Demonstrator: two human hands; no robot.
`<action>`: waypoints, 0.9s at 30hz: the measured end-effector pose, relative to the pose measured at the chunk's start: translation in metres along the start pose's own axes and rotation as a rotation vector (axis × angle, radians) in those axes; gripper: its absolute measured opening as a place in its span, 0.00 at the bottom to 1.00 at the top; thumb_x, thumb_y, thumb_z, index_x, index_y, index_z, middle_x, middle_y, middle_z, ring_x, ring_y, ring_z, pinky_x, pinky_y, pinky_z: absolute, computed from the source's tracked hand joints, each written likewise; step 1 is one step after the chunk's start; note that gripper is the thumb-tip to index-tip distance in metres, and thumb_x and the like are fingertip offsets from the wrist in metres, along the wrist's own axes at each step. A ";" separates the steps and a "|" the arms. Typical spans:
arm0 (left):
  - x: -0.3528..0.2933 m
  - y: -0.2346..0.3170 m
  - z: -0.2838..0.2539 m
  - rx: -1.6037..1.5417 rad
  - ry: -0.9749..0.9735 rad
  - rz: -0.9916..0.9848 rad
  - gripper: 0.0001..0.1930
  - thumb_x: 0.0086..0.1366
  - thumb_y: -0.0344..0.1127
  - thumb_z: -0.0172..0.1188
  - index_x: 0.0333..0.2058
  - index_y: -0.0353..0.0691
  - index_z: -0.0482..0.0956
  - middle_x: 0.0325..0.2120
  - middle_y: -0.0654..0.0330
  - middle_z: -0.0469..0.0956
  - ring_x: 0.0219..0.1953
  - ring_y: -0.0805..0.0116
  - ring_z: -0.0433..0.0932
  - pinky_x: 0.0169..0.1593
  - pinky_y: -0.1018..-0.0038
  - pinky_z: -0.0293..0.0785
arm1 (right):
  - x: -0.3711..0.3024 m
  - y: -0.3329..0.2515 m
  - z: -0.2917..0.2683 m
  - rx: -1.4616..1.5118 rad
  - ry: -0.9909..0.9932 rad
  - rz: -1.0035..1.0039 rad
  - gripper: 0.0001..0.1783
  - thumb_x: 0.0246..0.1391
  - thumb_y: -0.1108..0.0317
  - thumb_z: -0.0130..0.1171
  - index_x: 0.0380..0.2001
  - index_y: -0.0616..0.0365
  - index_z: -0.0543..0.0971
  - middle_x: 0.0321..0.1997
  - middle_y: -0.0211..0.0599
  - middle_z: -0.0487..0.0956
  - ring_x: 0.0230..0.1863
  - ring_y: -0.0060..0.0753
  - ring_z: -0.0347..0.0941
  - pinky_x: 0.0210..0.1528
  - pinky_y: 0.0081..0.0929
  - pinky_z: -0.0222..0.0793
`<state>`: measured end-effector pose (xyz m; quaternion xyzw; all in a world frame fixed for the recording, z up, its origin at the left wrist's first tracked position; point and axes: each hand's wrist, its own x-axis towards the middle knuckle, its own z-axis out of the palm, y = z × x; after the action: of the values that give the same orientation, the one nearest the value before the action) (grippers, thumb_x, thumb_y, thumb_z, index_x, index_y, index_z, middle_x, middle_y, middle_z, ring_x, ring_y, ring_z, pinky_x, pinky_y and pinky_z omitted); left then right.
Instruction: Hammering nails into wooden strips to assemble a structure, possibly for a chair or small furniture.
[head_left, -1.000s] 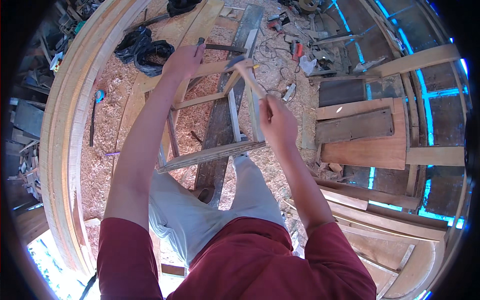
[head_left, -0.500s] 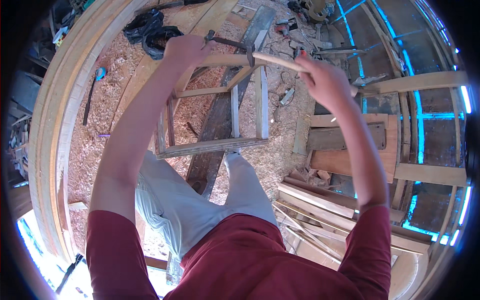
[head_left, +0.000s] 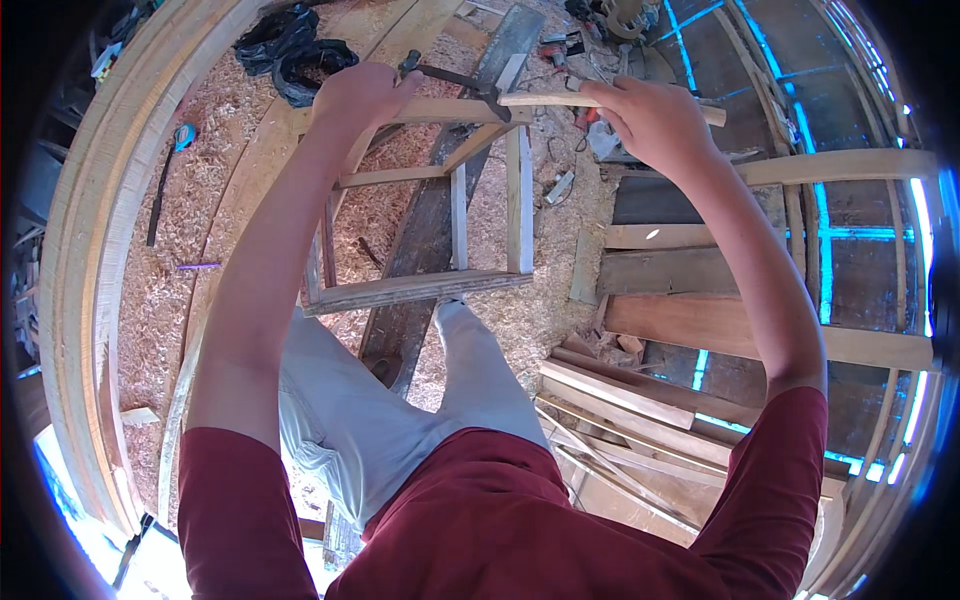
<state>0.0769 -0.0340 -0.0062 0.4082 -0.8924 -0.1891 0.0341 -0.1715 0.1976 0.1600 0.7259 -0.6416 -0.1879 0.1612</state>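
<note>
My left hand [head_left: 362,97] is closed at the far left of a wooden frame [head_left: 420,290], its fingers around a dark metal bar [head_left: 445,75] with a knob-like end. What the palm grips is partly hidden. In my right hand [head_left: 655,120] is a hammer [head_left: 560,99], held by its pale wooden handle, which sticks out beyond the fist. The hammer's dark head rests at or very near the bar's right end, over the frame's far right corner; whether they touch I cannot tell. The open four-sided frame sits across a dark plank [head_left: 415,250], in front of my legs.
Wood shavings [head_left: 200,240] cover the floor. A blue-ended tape measure [head_left: 183,137] and a black plastic bag [head_left: 300,60] lie to the left. Long curved boards [head_left: 85,250] line the left side. Stacked boards [head_left: 640,400] stand at right, beside a slatted wall [head_left: 860,260].
My right hand has moved up a little, and the hammer handle has turned from slanting down to nearly level. The left hand has barely moved; the whole view has shifted slightly.
</note>
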 end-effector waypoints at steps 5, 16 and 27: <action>0.000 0.002 -0.003 -0.014 -0.017 -0.007 0.34 0.75 0.64 0.43 0.32 0.41 0.87 0.34 0.51 0.86 0.42 0.50 0.86 0.49 0.54 0.82 | 0.004 0.013 0.001 -0.125 -0.003 -0.042 0.23 0.59 0.66 0.64 0.58 0.41 0.79 0.38 0.32 0.83 0.35 0.40 0.85 0.34 0.40 0.82; -0.003 0.001 -0.003 0.002 0.018 0.038 0.33 0.75 0.61 0.44 0.33 0.36 0.86 0.33 0.46 0.85 0.39 0.44 0.84 0.46 0.52 0.80 | 0.055 0.026 -0.021 -0.221 -0.104 -0.304 0.17 0.71 0.61 0.56 0.59 0.39 0.80 0.33 0.30 0.81 0.32 0.35 0.82 0.31 0.37 0.78; -0.001 -0.006 0.004 -0.097 0.062 -0.030 0.27 0.75 0.55 0.46 0.39 0.39 0.87 0.36 0.47 0.86 0.42 0.45 0.85 0.50 0.52 0.81 | 0.029 -0.009 -0.036 0.504 -0.385 0.231 0.18 0.76 0.52 0.47 0.56 0.50 0.76 0.31 0.32 0.83 0.30 0.24 0.79 0.30 0.27 0.72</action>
<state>0.0810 -0.0354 -0.0122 0.4252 -0.8745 -0.2198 0.0789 -0.1433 0.1694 0.1857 0.6166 -0.7647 -0.1375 -0.1273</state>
